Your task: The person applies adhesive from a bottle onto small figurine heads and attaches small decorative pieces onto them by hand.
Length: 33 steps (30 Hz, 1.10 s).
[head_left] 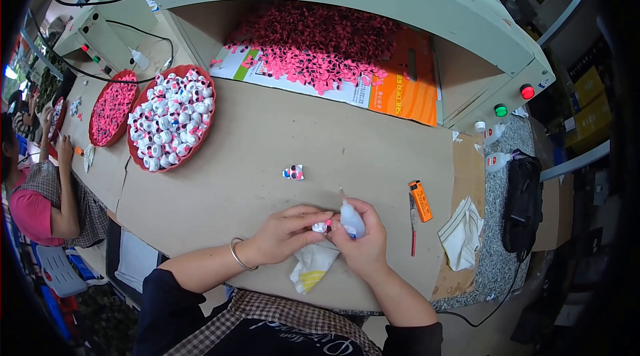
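My left hand [288,231] pinches a small white toy piece [321,227] with pink and dark marks, just above the cardboard-covered table [267,149]. My right hand [363,239] grips a small clear glue bottle [351,217], its thin nozzle pointing up and left. The two hands touch at the piece. A crumpled white and yellow rag [310,268] lies under my hands. One finished small piece [293,172] lies alone on the table farther away.
A red round tray [172,118] holds many white pieces; another red tray [112,107] holds pink parts. A pile of pink parts [313,46] sits in a machine opening. An orange lighter [420,201], white cloth [461,233] and black bag [522,199] lie right. Another person [40,189] sits left.
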Tool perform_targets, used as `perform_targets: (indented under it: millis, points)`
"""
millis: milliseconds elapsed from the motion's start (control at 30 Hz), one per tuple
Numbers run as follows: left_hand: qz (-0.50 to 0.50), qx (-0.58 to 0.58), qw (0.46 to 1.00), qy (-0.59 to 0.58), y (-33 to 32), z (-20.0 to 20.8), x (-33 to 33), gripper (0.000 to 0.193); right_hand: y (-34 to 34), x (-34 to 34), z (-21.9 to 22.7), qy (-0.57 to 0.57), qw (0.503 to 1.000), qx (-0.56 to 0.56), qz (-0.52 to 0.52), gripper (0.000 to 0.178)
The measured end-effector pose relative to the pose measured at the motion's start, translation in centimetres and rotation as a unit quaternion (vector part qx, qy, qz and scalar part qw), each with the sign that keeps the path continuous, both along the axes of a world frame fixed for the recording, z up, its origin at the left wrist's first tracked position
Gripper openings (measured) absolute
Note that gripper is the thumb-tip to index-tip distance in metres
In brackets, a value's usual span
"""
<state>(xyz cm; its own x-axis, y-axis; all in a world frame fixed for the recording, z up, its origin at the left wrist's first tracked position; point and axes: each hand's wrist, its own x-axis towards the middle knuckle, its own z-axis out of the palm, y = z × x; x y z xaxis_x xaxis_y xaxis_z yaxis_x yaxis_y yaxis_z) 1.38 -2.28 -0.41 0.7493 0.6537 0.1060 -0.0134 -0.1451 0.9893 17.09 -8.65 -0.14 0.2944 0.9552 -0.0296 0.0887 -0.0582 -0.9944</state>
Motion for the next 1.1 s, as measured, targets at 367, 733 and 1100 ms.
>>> perform_targets:
  millis: [367,733,1100]
  points:
    - [0.038,-0.325,0.939,-0.103,0.0,-0.2,0.6,0.030,-0.3,-0.4,-0.2,0.045,0.998,0.041,-0.027,0.030]
    - [0.069,-0.370,0.925,-0.050,0.6,0.0,0.2,0.020,0.1,-0.3,0.2,-0.159,0.981,0.111,0.015,0.026]
    - [0.035,-0.505,0.847,-0.163,1.1,-0.2,-0.6,0.020,0.2,0.4,0.3,-0.047,0.993,0.099,0.040,0.027]
